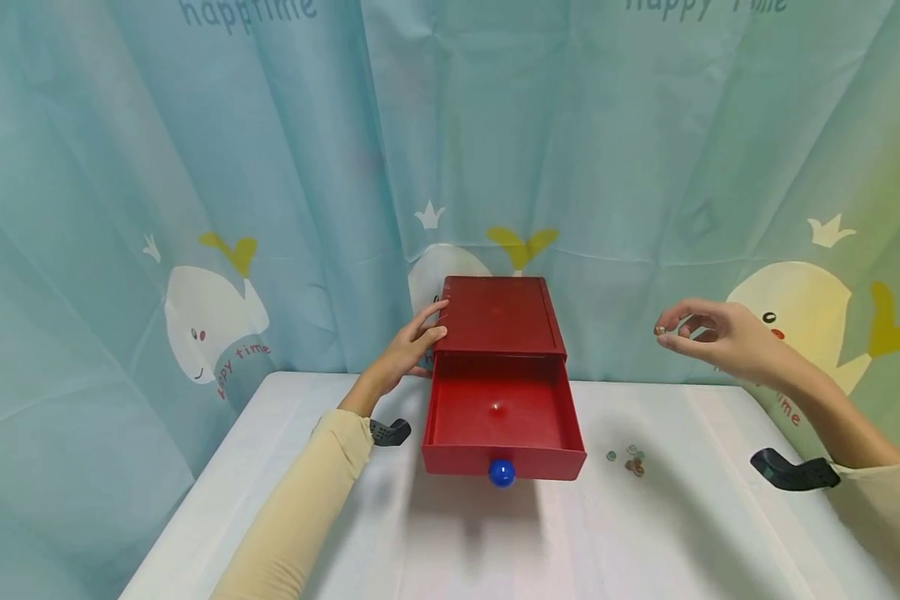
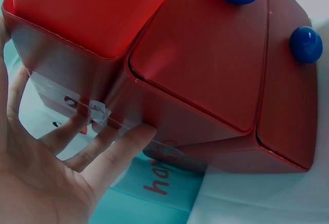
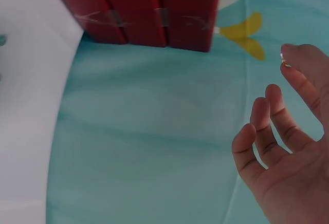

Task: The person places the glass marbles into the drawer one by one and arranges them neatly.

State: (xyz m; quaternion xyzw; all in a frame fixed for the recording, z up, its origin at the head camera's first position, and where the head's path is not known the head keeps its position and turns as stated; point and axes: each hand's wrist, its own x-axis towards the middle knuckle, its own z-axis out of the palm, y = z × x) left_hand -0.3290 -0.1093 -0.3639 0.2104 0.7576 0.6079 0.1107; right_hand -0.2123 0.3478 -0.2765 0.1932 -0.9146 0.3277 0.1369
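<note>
- Lying leftward of the right hand (image 1: pixel 729 337), across a wide gap, the hollow red plastic drawer (image 1: pixel 495 425) is framed between the two hands, its inside facing up.
- A tiny shiny coppery piece with a pale glint (image 1: pixel 659 331) is pinched between the thumb and a fingertip of the right hand, whose other fingers are loosely bent. It is held in the air, off to the right of the drawer; its long axis cannot be told, since most of it is covered.
- The drawer is pulled out toward the wearer from the top of a box-shaped red plastic cabinet (image 1: pixel 495 312), so the piece is separated from it chiefly sideways.
- The drawer is more closely neighboured by the left hand (image 1: pixel 403 358), whose fingers are spread against the cabinet's left side; nothing is gripped by it.
- On the white table (image 1: pixel 630 550), a small greenish round piece (image 1: pixel 611 456) and small coppery pieces (image 1: pixel 634 467) are grouped near the drawer's right side, touched by neither hand.
- The glossy blue ball-shaped knob (image 1: pixel 502 473) on the drawer's front is also left untouched.
</note>
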